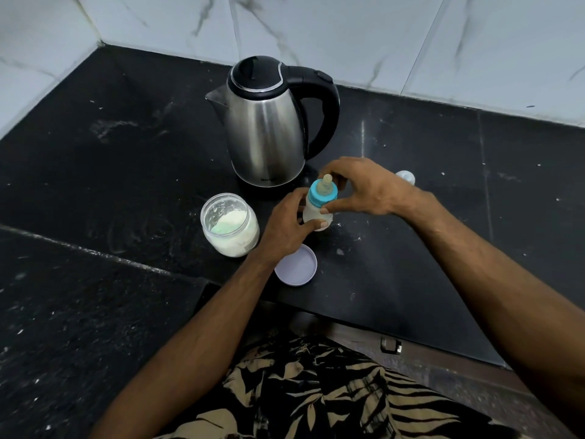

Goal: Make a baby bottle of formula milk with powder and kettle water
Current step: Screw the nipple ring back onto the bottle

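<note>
A small baby bottle (313, 214) with milky white content stands on the black counter (126, 172), topped by a blue collar (323, 195) and a pale teat. My left hand (285, 228) grips the bottle's body from the left. My right hand (361, 188) pinches the blue collar from the right with thumb and fingers. Behind the bottle stands a steel kettle (269, 128) with a black lid and handle, spout pointing left. An open glass jar (229, 224) of white powder sits to the left of the bottle.
The jar's pale lid (296, 264) lies upside down near the counter's front edge. A clear bottle cap (405, 177) sits behind my right wrist. Marble wall tiles close off the back. Powder specks dot the counter.
</note>
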